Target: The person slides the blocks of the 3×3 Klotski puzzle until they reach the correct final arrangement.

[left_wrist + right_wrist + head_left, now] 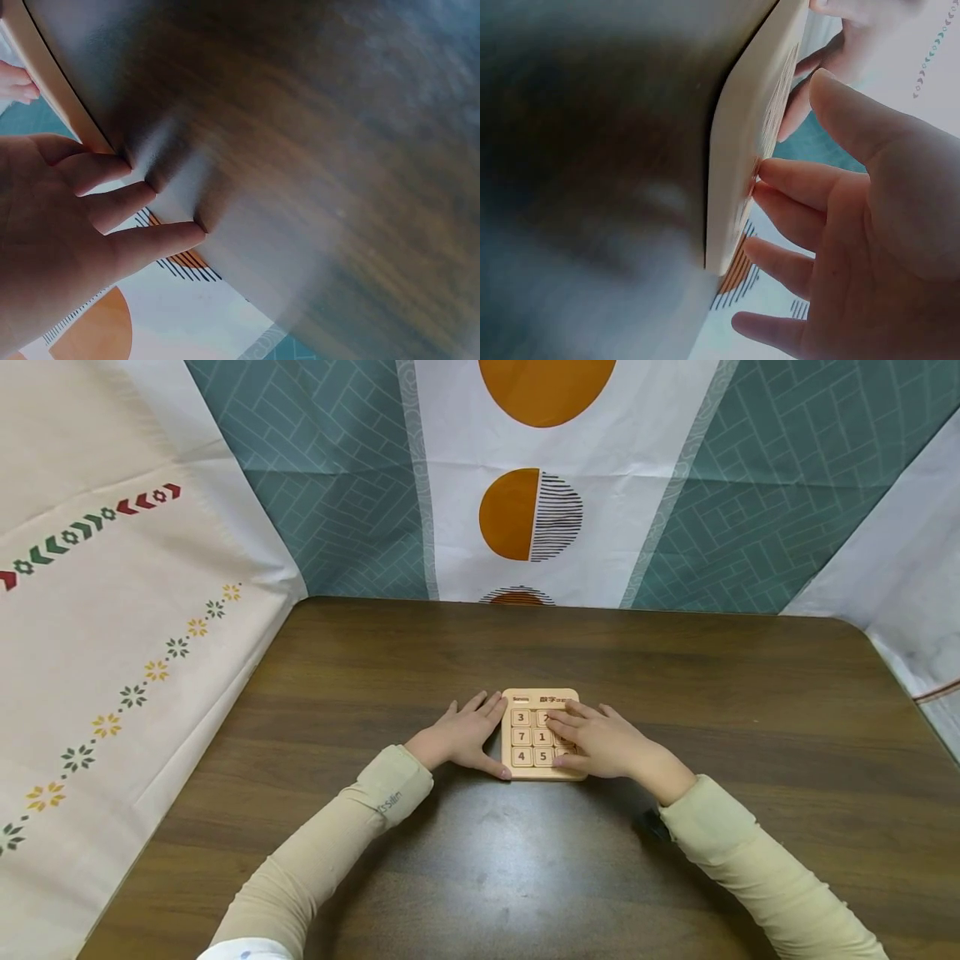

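A small wooden sliding number puzzle [543, 774] lies flat on the table, with square tiles marked 3, 7, 1, 4 and 5 showing. My left hand [471, 732] lies along its left side, fingers near the top corner and thumb at the bottom corner. In the left wrist view, that hand's straight fingers [161, 240] touch the tabletop beside the frame. From the right, my right hand [603, 743] reaches over the board and covers the right-hand tiles. Its extended fingertips [769, 171] touch the tile face in the right wrist view, the thumb apart from them.
The brown wood-grain table [375, 660] extends around the puzzle. A patterned cloth [360, 485] hangs behind its far edge, and a white embroidered cloth [112, 635] lies along the left. A small dark object [655, 825] shows beneath the right wrist.
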